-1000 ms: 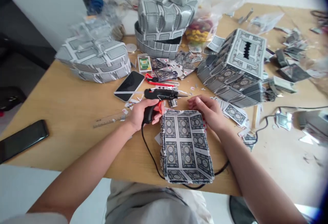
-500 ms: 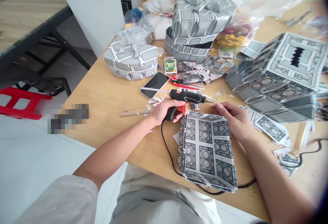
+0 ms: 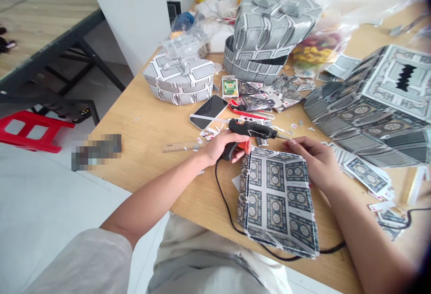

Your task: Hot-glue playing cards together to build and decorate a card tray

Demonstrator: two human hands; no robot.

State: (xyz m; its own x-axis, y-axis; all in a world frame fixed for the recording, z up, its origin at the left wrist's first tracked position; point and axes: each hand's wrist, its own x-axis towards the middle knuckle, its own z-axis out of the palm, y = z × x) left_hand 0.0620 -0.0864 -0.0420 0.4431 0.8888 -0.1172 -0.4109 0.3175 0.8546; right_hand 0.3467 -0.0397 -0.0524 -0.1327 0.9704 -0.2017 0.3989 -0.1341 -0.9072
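My left hand (image 3: 224, 146) is wrapped around the handle of a black hot glue gun (image 3: 253, 129) with an orange trigger. A white glue stick (image 3: 207, 118) sticks out of its back end. The nozzle points right, its tip close to the fingertips of my right hand (image 3: 318, 159). Those fingers are closed at the far right corner of an open box made of playing cards (image 3: 276, 213), partly hidden behind its rim. Patterned card backs line the box, which is tilted toward me at the table's front edge. The gun's black cord (image 3: 224, 199) runs beneath the box.
A phone (image 3: 209, 111), a red utility knife (image 3: 251, 112), a clear ruler (image 3: 180, 147) and loose cards (image 3: 365, 175) lie around. Behind stand a lidded card box (image 3: 182, 81), stacked card boxes (image 3: 266, 38) and a large card structure (image 3: 373, 101). A red stool (image 3: 37, 130) is left.
The whole view has shifted, so things appear slightly farther right. Both hands keep nearly the same places, with the glue gun's nozzle still beside my right fingertips.
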